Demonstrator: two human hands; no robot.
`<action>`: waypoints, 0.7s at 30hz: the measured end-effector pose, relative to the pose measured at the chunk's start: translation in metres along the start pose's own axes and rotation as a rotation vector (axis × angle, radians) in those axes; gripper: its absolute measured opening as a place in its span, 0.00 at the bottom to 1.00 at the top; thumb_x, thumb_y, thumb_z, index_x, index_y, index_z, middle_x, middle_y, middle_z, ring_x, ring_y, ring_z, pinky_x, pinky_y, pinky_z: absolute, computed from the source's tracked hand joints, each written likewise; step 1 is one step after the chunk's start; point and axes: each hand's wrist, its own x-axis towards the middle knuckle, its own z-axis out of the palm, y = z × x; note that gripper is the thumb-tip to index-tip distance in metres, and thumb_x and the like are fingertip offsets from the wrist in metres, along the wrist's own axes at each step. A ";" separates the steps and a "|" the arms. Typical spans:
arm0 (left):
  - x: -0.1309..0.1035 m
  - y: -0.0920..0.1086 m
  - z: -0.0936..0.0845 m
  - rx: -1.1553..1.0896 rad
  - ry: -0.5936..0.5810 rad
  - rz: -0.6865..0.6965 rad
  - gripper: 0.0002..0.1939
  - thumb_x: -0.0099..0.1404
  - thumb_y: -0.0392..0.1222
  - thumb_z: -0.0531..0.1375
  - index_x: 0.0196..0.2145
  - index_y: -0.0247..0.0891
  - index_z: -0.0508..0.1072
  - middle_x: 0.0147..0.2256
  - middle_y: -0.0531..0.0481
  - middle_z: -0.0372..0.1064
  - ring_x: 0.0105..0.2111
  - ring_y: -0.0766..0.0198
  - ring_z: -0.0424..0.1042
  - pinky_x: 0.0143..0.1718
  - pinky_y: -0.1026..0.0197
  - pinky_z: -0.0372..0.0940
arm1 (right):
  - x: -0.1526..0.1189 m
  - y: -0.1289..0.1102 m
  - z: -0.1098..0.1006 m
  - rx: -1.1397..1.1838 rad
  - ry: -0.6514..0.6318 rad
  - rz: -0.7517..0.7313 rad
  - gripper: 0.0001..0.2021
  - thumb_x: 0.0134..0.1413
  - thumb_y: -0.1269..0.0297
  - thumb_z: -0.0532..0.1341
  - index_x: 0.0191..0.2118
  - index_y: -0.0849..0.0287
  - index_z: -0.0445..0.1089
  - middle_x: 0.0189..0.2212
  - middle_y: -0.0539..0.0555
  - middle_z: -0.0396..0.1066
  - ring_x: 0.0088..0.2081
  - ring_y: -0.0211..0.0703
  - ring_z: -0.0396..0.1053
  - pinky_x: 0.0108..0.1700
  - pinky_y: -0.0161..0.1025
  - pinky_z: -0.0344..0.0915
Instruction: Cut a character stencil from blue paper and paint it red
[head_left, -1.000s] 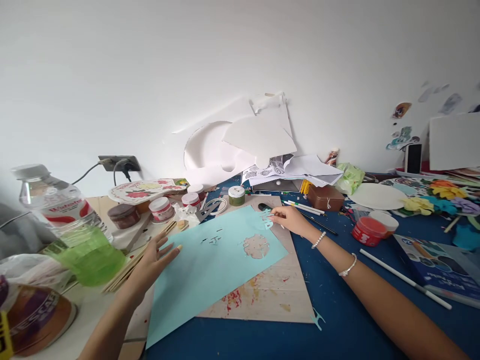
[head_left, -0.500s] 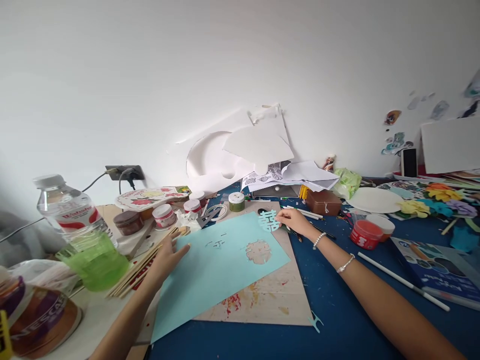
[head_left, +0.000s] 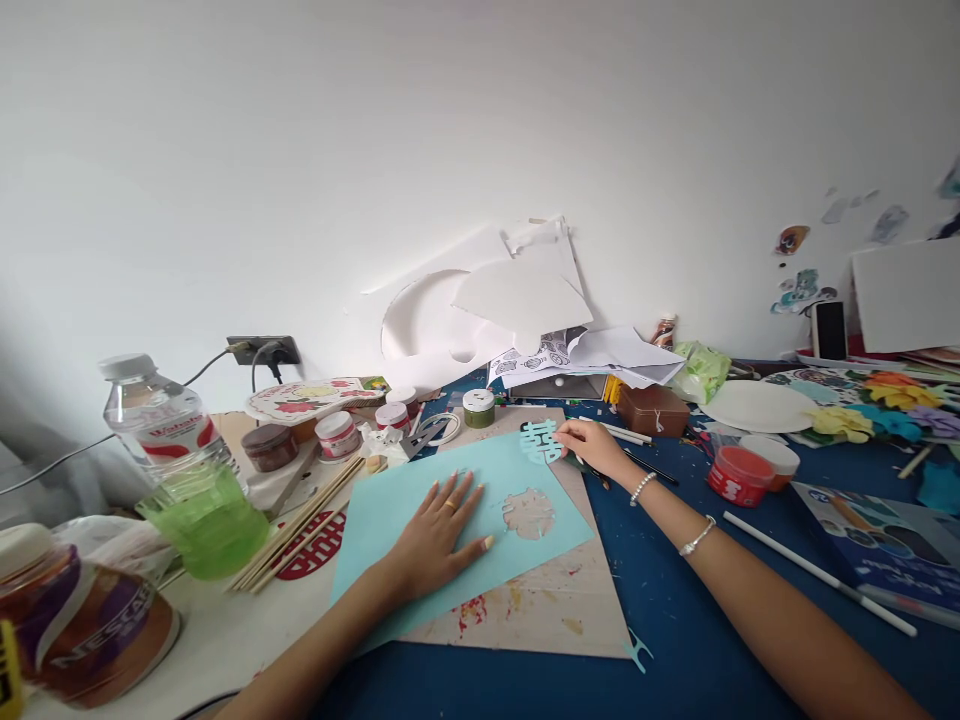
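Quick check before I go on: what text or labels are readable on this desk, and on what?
"NESCAFE", partly readable, on the brown jar at front left.
Red label on the water bottle: too blurred to read.
Paint pots: labels too small.
Printed box at right: print too small.
Light blue cut-out in the right hand: an ornamental sign, no letters.
Left hand rests on the blue sheet: no writing.

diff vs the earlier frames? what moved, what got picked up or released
The left hand slid from the sheet's left edge onto the light blue paper sheet, now flat on it beside the cut-out hole. The right hand lifted the blue paper cutout off the sheet's far corner and holds it pinched upright. Nothing was released. The paint jars, water bottle and wooden board stayed put.
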 end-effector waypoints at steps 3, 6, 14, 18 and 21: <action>0.007 0.008 -0.002 0.009 -0.052 0.124 0.32 0.63 0.60 0.43 0.60 0.43 0.44 0.60 0.49 0.34 0.59 0.52 0.33 0.56 0.45 0.31 | 0.000 0.000 -0.001 -0.008 0.030 0.008 0.17 0.52 0.52 0.50 0.27 0.61 0.67 0.21 0.52 0.69 0.15 0.32 0.52 0.18 0.32 0.49; 0.013 0.017 -0.003 0.001 -0.070 0.212 0.31 0.63 0.60 0.43 0.60 0.46 0.42 0.60 0.51 0.35 0.59 0.51 0.34 0.55 0.42 0.30 | 0.000 0.001 -0.001 -0.019 0.048 0.010 0.18 0.52 0.52 0.51 0.25 0.61 0.66 0.20 0.51 0.69 0.14 0.31 0.49 0.17 0.32 0.47; 0.019 0.051 0.010 -0.095 0.016 0.310 0.24 0.65 0.50 0.48 0.57 0.43 0.53 0.56 0.49 0.53 0.55 0.56 0.52 0.56 0.47 0.40 | 0.000 -0.001 -0.002 -0.029 0.052 0.001 0.18 0.52 0.52 0.51 0.25 0.61 0.67 0.19 0.52 0.69 0.14 0.31 0.49 0.17 0.32 0.46; 0.025 0.060 0.015 -0.158 0.078 0.331 0.15 0.67 0.45 0.46 0.45 0.41 0.68 0.48 0.50 0.64 0.49 0.61 0.62 0.49 0.60 0.57 | -0.001 -0.005 -0.004 -0.021 0.047 -0.014 0.18 0.52 0.52 0.51 0.24 0.60 0.66 0.19 0.51 0.69 0.15 0.32 0.51 0.18 0.32 0.48; 0.030 0.063 0.016 -0.196 0.110 0.334 0.19 0.69 0.44 0.41 0.39 0.40 0.71 0.43 0.48 0.69 0.44 0.60 0.67 0.44 0.60 0.61 | -0.001 -0.007 -0.004 -0.012 0.044 -0.022 0.18 0.52 0.51 0.51 0.23 0.60 0.65 0.19 0.51 0.68 0.15 0.33 0.51 0.18 0.32 0.47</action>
